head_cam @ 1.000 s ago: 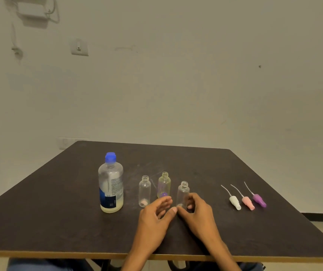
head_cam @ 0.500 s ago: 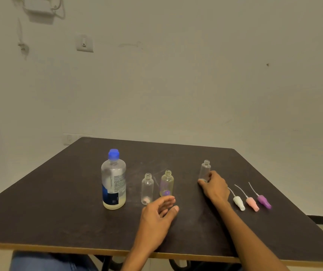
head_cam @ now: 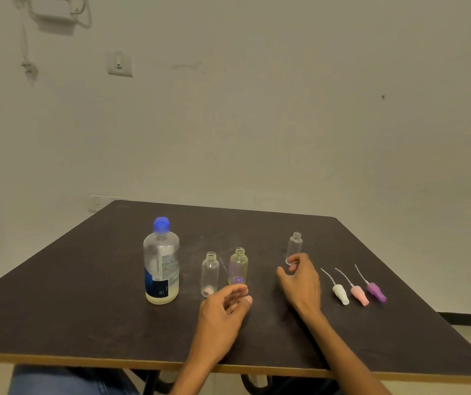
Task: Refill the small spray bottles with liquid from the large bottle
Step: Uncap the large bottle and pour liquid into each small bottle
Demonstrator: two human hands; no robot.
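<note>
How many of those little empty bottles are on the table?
3. Two stand side by side just right of the large bottle: a clear one and a yellowish one. The third stands apart, farther back, just beyond the right hand.

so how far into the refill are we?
Done: spray heads are off, white, pink and purple lying on the table; all three small bottles stand open. In hand: nothing held; right hand sits at the far small bottle, left hand idle. Left: uncap the large bottle, whose blue cap is on, pour, refit heads.
</note>
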